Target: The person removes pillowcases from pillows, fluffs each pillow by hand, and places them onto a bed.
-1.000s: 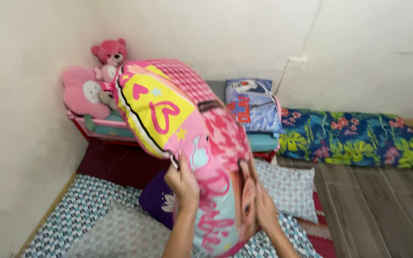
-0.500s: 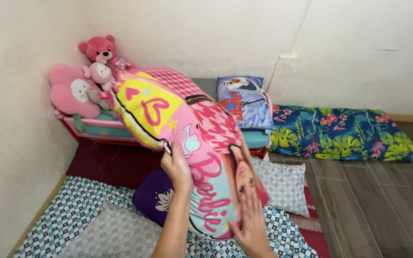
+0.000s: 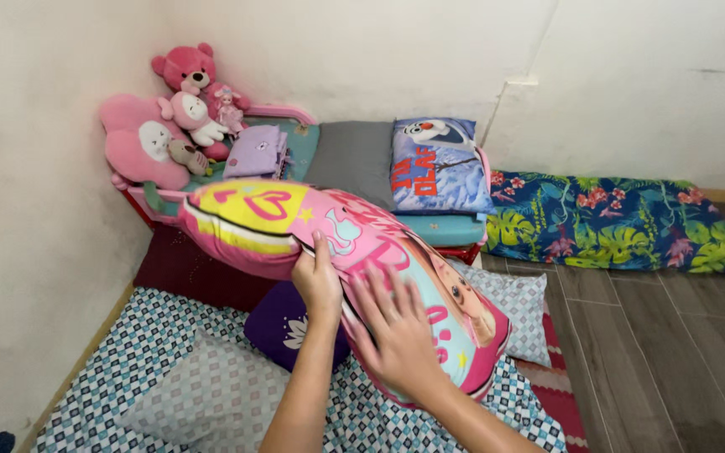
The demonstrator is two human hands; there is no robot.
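Both hands are on one long pink pillow (image 3: 346, 260) printed with hearts and a cartoon figure; it lies nearly flat in the air, just in front of the small child's bed (image 3: 354, 159) in the corner. The left hand (image 3: 318, 281) clamps the pillow's near edge, thumb on top and fingers curled under. The right hand (image 3: 396, 335) lies flat on the pillow's top face with fingers spread apart, pressing rather than gripping.

On the bed sit one blue snowman pillow (image 3: 438, 164) at its right end, one lilac pouch (image 3: 255, 153) near the middle, and a cluster at its left end: one pink teddy bear (image 3: 188, 71), one pink flower cushion (image 3: 140, 143) and one small doll (image 3: 230, 107). Right of the bed lies one blue floral mattress (image 3: 623, 231) on the wooden floor. In front of the bed lies one checked mat (image 3: 161, 369), which carries two grey patterned pillows (image 3: 190, 394) and one purple pillow (image 3: 283, 327), the purple one directly under the held pillow.
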